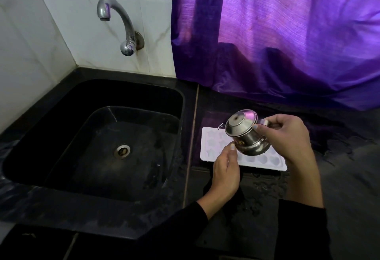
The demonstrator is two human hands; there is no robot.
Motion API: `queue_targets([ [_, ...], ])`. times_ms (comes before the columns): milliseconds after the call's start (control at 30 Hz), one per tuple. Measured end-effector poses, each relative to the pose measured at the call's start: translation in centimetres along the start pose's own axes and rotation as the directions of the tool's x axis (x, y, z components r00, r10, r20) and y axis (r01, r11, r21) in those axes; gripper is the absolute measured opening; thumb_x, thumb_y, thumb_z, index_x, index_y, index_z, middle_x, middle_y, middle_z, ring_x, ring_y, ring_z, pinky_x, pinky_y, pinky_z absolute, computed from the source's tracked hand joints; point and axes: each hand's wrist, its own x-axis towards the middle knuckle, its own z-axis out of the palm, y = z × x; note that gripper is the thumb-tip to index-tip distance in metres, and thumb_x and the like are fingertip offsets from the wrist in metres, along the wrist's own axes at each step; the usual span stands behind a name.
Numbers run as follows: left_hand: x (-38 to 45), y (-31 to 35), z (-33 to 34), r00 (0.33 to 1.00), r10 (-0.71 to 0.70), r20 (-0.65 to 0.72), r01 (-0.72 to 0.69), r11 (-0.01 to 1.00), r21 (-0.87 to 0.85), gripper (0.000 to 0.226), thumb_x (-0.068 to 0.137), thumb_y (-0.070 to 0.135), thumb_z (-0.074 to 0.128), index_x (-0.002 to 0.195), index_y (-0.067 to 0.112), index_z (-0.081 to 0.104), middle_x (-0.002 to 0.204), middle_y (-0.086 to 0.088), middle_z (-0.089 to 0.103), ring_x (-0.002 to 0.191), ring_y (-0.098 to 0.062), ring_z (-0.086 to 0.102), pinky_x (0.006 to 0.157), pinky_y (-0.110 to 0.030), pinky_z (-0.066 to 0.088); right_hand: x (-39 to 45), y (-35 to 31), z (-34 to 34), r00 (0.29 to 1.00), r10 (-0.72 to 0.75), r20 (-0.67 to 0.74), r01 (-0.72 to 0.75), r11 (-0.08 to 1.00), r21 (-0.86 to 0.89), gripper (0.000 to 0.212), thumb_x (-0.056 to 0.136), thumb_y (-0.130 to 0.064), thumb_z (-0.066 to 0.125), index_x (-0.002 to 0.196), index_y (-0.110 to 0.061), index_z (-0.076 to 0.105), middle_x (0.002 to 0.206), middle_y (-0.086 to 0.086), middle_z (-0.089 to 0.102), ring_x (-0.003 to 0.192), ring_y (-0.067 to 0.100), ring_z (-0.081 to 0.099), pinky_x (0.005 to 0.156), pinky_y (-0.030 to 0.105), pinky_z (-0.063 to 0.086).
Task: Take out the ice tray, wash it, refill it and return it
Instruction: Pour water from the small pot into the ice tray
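Observation:
A white ice tray (211, 142) with shaped cells lies flat on the black counter, right of the sink. Over it I hold a small lidded steel jug (244, 134), tilted to the left with its spout over the tray's left end. My right hand (287, 136) grips the jug's handle. My left hand (226, 169) is at the tray's near edge, its thumb touching the jug's lower body. Whether water runs from the spout I cannot tell. The jug and hands hide the tray's middle cells.
A black sink (98, 136) with a steel drain (122, 151) fills the left. A chrome tap (121, 23) juts from the white tiled wall above it, not running. A purple curtain (287, 33) hangs over the counter's back right. Water drops spot the counter (263, 187).

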Motion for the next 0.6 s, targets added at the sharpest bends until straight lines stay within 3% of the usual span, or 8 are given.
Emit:
queue_targets([
  [333,-0.3,0.0,0.2,0.998,0.061,-0.003,-0.061,0.998,0.033,0.036,0.104,0.034,0.03,0.131,0.029,0.052,0.117,0.027,0.055,0.108,0.022,0.044,0.086,0.004,0.032,-0.1,0.8,-1.0,1.0,0.017,0.024,-0.021,0.986,0.164,0.008,0.076,-0.019,0.077,0.075,-0.015,0.07,0.071,0.006,0.072,0.078,0.03,0.071,0.082,0.056,0.056],
  [467,-0.4,-0.2,0.9,0.994,0.11,-0.011,-0.11,0.994,0.022,0.036,0.104,0.03,0.03,0.132,0.026,0.052,0.123,0.023,0.056,0.112,0.022,0.045,0.092,0.0,0.034,-0.4,1.2,-2.0,0.998,0.061,0.029,-0.067,0.955,0.29,0.006,0.081,-0.008,0.074,0.078,-0.007,0.068,0.07,0.008,0.068,0.07,0.022,0.065,0.084,0.051,0.055],
  [600,-0.6,-0.3,2.3,0.992,0.125,0.006,-0.125,0.992,0.01,0.034,0.104,0.029,0.029,0.131,0.033,0.05,0.124,0.028,0.054,0.122,0.011,0.046,0.103,-0.015,0.036,-0.6,2.0,-3.3,0.996,0.087,0.018,-0.087,0.932,0.353,0.009,0.082,-0.007,0.073,0.076,-0.01,0.067,0.065,0.003,0.064,0.062,0.012,0.06,0.079,0.043,0.056],
])
